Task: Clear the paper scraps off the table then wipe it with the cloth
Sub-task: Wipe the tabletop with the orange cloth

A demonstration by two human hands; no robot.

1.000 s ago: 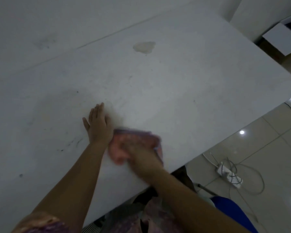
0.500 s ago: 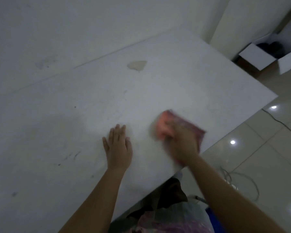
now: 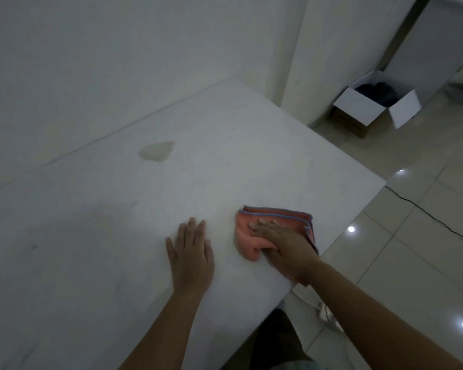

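A folded pink cloth (image 3: 254,237) with a blue hem lies on the white table (image 3: 225,161) close to its near right edge. My right hand (image 3: 284,248) presses flat on top of the cloth, fingers spread over it, thumb at its near side. My left hand (image 3: 191,256) rests palm down on the bare tabletop just left of the cloth, holding nothing. A pale brownish stain (image 3: 157,151) marks the table farther back. No paper scraps show on the table.
The table's right edge drops to a glossy tiled floor (image 3: 412,236) with a thin black cable (image 3: 433,220). An open white cardboard box (image 3: 364,108) with dark contents stands on the floor at the back right. A white wall runs behind the table.
My right hand has slid the cloth rightward across the table, away from my left hand, toward the right edge. The view has tilted up and right, showing the box.
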